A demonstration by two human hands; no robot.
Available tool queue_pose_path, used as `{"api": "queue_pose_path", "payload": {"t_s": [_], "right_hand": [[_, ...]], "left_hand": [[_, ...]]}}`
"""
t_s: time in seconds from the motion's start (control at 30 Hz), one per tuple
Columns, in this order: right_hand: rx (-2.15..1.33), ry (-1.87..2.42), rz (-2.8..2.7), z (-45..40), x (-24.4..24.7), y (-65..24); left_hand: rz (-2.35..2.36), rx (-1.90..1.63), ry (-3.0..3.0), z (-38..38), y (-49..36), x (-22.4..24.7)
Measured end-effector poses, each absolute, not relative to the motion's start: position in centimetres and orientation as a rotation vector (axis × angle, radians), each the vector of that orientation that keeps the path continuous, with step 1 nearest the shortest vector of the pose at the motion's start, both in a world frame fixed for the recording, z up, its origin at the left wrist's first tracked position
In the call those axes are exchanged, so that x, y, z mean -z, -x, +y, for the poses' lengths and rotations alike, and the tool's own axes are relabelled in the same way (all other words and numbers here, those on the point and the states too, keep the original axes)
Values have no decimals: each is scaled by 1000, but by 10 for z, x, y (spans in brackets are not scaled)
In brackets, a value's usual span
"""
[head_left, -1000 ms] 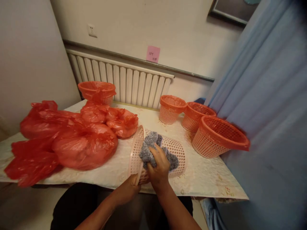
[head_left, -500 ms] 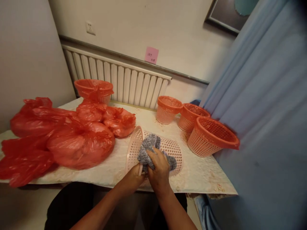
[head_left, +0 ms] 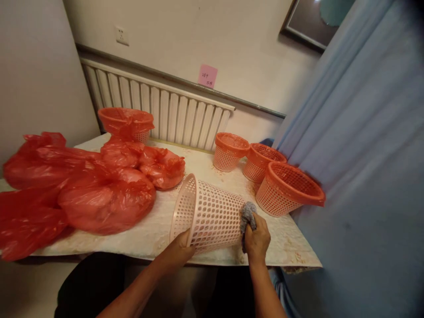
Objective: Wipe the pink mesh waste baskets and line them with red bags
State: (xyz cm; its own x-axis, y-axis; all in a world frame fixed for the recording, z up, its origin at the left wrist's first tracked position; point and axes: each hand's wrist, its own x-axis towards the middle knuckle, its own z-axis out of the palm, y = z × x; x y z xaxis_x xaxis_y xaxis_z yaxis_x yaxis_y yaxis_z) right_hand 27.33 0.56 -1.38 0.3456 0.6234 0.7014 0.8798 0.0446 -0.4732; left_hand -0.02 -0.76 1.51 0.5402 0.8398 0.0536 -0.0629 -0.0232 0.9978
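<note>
A pale pink perforated plastic basket (head_left: pixel 217 214) lies on its side over the table, its wide mouth turned left. My left hand (head_left: pixel 180 249) is closed around the near part of its rim, with some fingers hidden inside. My right hand (head_left: pixel 258 236) grips a bunched grey cloth (head_left: pixel 248 215) and presses it against the basket's base end at the right. Most of the cloth shows above and left of the fingers.
Red plastic bags (head_left: pixel 109 201) are heaped on the left of the table (head_left: pixel 281 238). Bag-lined baskets stand behind: one (head_left: pixel 126 119) at back left, others (head_left: pixel 230 152) at right, including the nearest (head_left: pixel 281 194). A blue curtain (head_left: pixel 357 145) hangs at right.
My right hand has moved the grey cloth rightward, from the basket's middle to its base end. The cloth is now more bunched. My left hand stays at the rim.
</note>
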Motion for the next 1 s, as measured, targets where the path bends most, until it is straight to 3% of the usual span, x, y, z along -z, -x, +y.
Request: {"api": "queue_pose_path", "payload": {"t_s": [0.2,0.57,0.83,1.0], "right_hand": [[362,1410,-1540,-20,14,-204],[267,1176,-1788,10,-59,-142],[258,1162,-1761,-7,-40,-136],[244,1118,-1801,-19,-32,-143]], "left_hand": [[612,-826,-1421,-1,1,-15],[464,-733,-1464,-3,4,7],[522,-700,-1484,-7,5,4],[681,-878,-1495,-4,-7,-6]]}}
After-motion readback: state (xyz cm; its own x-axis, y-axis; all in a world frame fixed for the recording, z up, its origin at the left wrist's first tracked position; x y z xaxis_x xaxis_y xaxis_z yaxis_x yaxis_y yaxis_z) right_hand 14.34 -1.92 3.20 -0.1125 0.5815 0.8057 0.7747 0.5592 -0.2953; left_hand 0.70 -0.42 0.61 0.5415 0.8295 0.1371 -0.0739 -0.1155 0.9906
